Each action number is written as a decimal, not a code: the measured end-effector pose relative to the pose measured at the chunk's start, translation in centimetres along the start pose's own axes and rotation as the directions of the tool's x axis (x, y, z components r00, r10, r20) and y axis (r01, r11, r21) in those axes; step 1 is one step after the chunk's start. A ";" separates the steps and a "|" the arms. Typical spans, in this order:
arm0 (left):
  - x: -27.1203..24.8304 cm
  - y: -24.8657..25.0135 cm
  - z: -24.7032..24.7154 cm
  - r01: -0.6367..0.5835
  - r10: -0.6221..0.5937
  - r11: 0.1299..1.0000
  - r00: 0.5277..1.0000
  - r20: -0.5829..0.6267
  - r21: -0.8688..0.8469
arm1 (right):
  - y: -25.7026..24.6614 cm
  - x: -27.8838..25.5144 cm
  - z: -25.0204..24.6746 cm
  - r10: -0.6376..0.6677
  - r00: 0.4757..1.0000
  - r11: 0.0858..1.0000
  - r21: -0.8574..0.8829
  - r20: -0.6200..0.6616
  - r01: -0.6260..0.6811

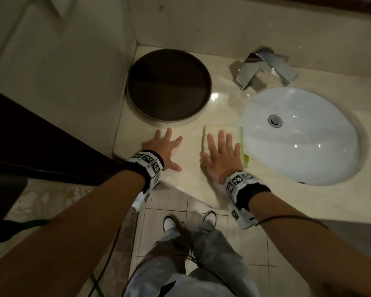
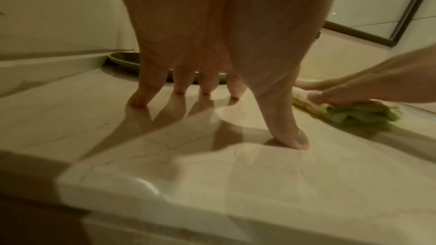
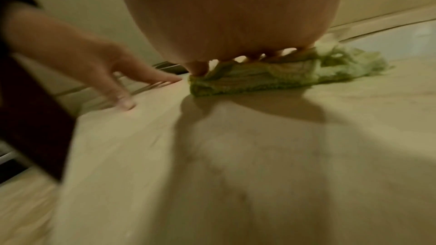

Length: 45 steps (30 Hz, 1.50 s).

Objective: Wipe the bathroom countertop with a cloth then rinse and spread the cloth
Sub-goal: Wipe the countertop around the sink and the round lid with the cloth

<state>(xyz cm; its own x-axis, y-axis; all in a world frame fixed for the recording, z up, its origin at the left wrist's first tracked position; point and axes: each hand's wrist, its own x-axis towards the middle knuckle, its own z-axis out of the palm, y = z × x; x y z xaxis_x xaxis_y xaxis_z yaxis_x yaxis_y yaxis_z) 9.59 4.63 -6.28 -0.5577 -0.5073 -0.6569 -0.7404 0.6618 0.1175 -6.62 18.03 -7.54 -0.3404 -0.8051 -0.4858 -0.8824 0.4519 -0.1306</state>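
Head view: mid-wipe, right hand (image 1: 221,156) with fingers flat on the green cloth (image 1: 242,146) beside the sink (image 1: 351,168), left hand (image 1: 163,151) splayed on the counter (image 1: 189,181), rinsing and spreading apparently still ahead.

Bare countertop (image 1: 191,151) between the hands; round tray (image 1: 168,85) behind, sink (image 1: 298,136) rightward.

The right hand (image 1: 220,156) covers most of the cloth (image 1: 243,144), so only its edges show around the palm and fingers. The right wrist view is blurred across the near tabletop (image 3: 235,174). In the left wrist view, the left hand (image 2: 212,62) hides much of the dark round tray (image 2: 122,61).
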 end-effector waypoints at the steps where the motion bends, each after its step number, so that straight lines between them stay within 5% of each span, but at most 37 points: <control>1: -0.1 0.0 0.0 0.001 -0.001 1.000 1.000 -0.004 -0.006 | -0.6 -0.8 0.5 -0.038 0.999 0.999 -0.008 0.007 0.038; 9: -0.5 0.4 -1.6 0.046 -0.052 0.988 0.998 -0.040 -0.146 | -0.3 -2.9 2.1 -0.298 0.952 0.941 -0.143 0.076 0.306; 13: -0.3 1.3 -3.6 0.032 -0.117 0.974 0.921 -0.371 -0.226 | 0.7 -1.7 1.3 -0.337 0.936 0.920 -0.176 0.104 0.350; 15: 0.5 2.2 -4.8 -0.008 -0.106 0.967 0.895 -0.433 -0.254 | 1.3 -0.9 0.6 -0.346 0.933 0.917 -0.172 0.104 0.359; 22: 4.5 2.5 -6.4 0.115 -0.134 0.981 0.985 -0.113 -0.159 | 4.5 6.1 -3.8 -0.259 0.964 0.952 -0.153 0.060 0.265; 31: 5.6 1.9 -6.9 0.160 -0.169 0.983 0.980 -0.106 -0.085 | 5.5 13.0 -7.7 -0.212 0.977 0.968 -0.136 -0.005 0.209; 38: 5.9 2.2 -7.8 0.179 -0.182 0.981 0.983 -0.027 -0.076 | 4.9 12.2 -7.3 -0.188 0.982 0.979 -0.084 -0.033 0.185; 45: 6.1 2.3 -7.7 0.157 -0.157 0.985 0.988 -0.001 -0.068 | 2.8 5.7 -2.7 -0.161 0.986 0.986 -0.050 -0.050 0.158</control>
<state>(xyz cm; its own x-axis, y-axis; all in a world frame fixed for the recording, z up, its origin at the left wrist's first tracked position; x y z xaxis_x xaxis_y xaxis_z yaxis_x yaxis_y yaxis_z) 1.57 -1.17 -4.33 -0.4345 -0.6055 -0.6668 -0.8424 0.5352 0.0630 -11.87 13.63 -8.37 -0.2097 -0.8855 -0.4147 -0.9405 0.2987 -0.1622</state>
